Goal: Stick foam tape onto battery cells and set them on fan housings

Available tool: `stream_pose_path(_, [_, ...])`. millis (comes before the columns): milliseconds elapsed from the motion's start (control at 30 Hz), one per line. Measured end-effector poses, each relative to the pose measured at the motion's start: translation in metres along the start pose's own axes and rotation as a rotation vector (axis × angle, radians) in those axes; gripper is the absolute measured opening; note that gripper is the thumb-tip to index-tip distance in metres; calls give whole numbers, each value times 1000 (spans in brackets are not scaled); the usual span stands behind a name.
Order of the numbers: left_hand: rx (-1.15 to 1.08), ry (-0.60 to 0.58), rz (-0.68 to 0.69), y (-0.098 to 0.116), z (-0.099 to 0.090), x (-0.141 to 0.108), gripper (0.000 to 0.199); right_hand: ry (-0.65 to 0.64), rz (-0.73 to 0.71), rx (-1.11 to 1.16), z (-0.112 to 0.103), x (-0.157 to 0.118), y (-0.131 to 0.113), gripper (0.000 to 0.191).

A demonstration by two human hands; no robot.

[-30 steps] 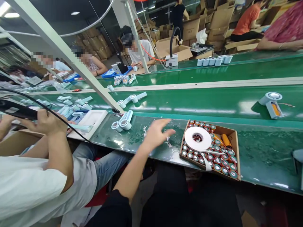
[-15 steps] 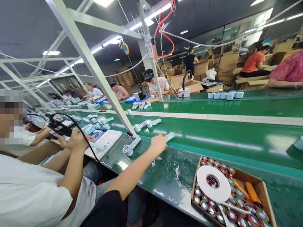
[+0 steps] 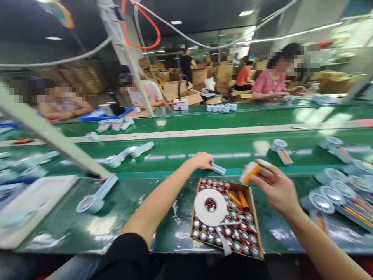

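Two bare hands reach beyond a carton (image 3: 254,210) of batteries (image 3: 237,235). At its eleven o'clock, the left hand (image 3: 201,160) grips a pale-blue part (image 3: 219,169); at two o'clock, the right hand (image 3: 274,187) pinches an orange-and-white piece (image 3: 251,172). One white tape roll (image 3: 201,203) lies on the batteries, toward ten o'clock.

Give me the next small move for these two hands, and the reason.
Probably draw the left hand with its pale-blue part toward the orange-and-white piece in the right hand: both hold something, the two things are apart, and a pale-blue device on the green belt shows orange in its handle.
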State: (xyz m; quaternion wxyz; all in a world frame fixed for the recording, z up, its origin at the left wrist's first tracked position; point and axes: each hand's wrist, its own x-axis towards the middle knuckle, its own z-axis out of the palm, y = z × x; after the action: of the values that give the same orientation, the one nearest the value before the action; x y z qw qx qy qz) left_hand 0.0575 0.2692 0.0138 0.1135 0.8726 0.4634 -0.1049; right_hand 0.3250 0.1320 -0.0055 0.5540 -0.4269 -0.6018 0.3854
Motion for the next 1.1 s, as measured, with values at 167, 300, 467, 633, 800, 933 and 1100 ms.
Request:
stream_pose_path(167, [-115, 89, -23, -17, -4, 8, 30, -384, -64, -604, 40, 91, 33, 43])
stream_pose_path(300, [-178, 164, -100, -13, 3, 7, 32, -621, -117, -876, 67, 110, 42, 40])
stream_pose_path(467, [-237, 243, -196, -8, 11, 21, 30, -744, -130, -1170, 74, 108, 37, 41])
stream_pose_path(633, [-280, 277, -269, -1, 12, 30, 30, -842, -80, -1299, 83, 123, 30, 37])
stream_pose_path(800, [-318, 294, -309, 13, 9, 28, 32, -896, 23, -1360, 87, 127, 28, 42])
stream_pose_path(933, [-353, 328, -307, 30, -4, 19, 31, -883, 63, -1362, 91, 124, 25, 34])
stream_pose_path(1100, [-379, 479, -146, 49, -6, -51, 32, -748, 17, -1228, 71, 121, 27, 27])
